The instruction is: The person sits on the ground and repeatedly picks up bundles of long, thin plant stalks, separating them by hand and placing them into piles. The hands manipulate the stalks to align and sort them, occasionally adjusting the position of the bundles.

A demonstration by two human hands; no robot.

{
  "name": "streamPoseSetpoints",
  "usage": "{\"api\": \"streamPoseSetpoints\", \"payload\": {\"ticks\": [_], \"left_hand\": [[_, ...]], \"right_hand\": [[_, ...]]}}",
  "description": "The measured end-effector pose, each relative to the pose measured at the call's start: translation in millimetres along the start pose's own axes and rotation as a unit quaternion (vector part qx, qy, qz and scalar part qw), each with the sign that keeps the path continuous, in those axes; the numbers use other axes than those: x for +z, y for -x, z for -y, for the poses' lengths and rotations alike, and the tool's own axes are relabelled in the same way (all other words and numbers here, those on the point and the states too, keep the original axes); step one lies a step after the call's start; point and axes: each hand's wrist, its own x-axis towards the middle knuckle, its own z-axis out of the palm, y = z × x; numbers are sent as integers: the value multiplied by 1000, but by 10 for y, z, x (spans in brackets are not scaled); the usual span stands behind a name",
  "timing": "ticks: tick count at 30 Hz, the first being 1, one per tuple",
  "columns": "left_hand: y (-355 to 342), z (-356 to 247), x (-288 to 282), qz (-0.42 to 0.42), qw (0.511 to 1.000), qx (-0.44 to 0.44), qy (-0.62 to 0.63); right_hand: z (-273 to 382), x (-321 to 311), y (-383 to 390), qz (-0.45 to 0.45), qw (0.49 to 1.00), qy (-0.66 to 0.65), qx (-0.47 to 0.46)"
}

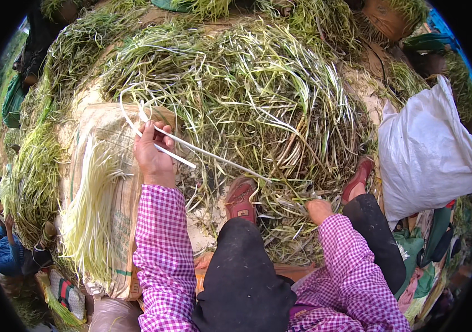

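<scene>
Near the right hand (319,211), 2 red shoes (240,202) stand amid green stalks (236,105).

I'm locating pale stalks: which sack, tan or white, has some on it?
The tan sack by the left hand: pale stalks lie on it; the white sack shows none.

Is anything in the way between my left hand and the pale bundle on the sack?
Nothing visible is: between your left hand, holding white stalks, and the pale bundle lies only the sack, with some stray strands.
</scene>
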Motion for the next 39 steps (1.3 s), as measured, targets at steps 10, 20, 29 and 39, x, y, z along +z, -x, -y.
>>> {"api": "streamPoseSetpoints", "payload": {"ticks": [10, 20, 29, 39], "left_hand": [[234, 321, 426, 75, 996, 16, -52], [618, 925, 181, 17, 986, -131, -100], [1052, 1066, 54, 91, 964, -202, -146], [1305, 1013, 77, 211, 937, -275, -27]], "right_hand": [[229, -970, -5, -111, 950, -292, 17], [991, -555, 8, 151, 794, -589, -31], [1295, -1082, 49, 82, 698, -711, -18], [1733, -1285, 49, -7, 690, -717, -98]]}}
